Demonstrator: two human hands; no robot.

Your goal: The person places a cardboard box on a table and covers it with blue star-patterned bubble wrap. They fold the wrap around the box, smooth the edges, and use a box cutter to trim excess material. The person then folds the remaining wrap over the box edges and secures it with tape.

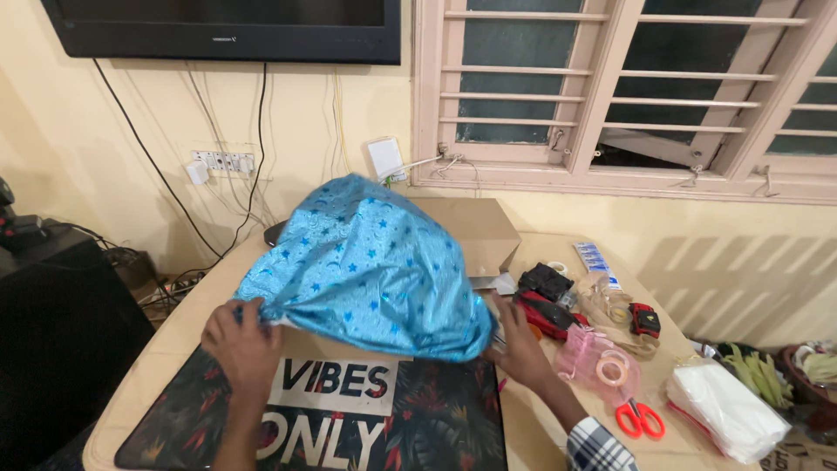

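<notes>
I see the blue star-print wrapping paper (370,266) draped left-right over a hidden box, left hand (242,344) pinching its corner, right hand (521,347) half tucked beneath, grip unclear

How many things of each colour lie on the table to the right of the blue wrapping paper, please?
Red: 2, the red-handled scissors and a red and black tool
Black: 1, a black case
Pink: 1, a pink pouch
White: 1, a white packet
Blue: 1, a blue strip pack
Total: 6
</notes>
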